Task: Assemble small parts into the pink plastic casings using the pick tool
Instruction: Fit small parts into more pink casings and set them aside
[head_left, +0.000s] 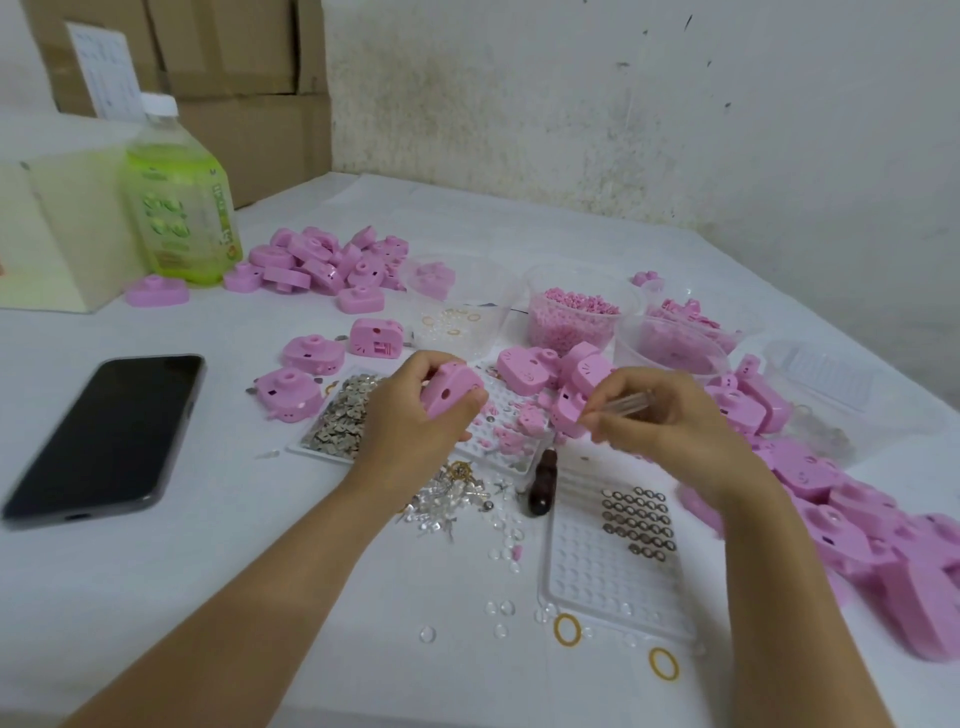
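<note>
Closest in, two yellow rubber bands (566, 629) lie on the white bench (156, 597), right beside a clear dimpled tray (613, 587) with rows of small metal rings at its far end. Just past that, a dark-handled tool (542, 483) lies on the bench next to a scatter of tiny clear and metal bits (457, 493). Now the hands: the left hand (410, 421) has its fingers curled round a pink casing (451, 389), held up off the bench with a round hole facing us. The right hand (665, 421) pinches a slim clear pick tool (626, 402) between thumb and fingers, roughly level, just right of that casing; its tip is too blurred to place. Beneath the left hand sits a tray of silvery metal pieces (340, 415). Out left, a dark phone (104, 436) lies flat. Down the right side runs a heap of pink casings (857, 525). Further back there's a clear tub of pink pellets (571, 312), another casing pile (322, 260), a green bottle (182, 208), and cardboard boxes (234, 52) at the wall.
</note>
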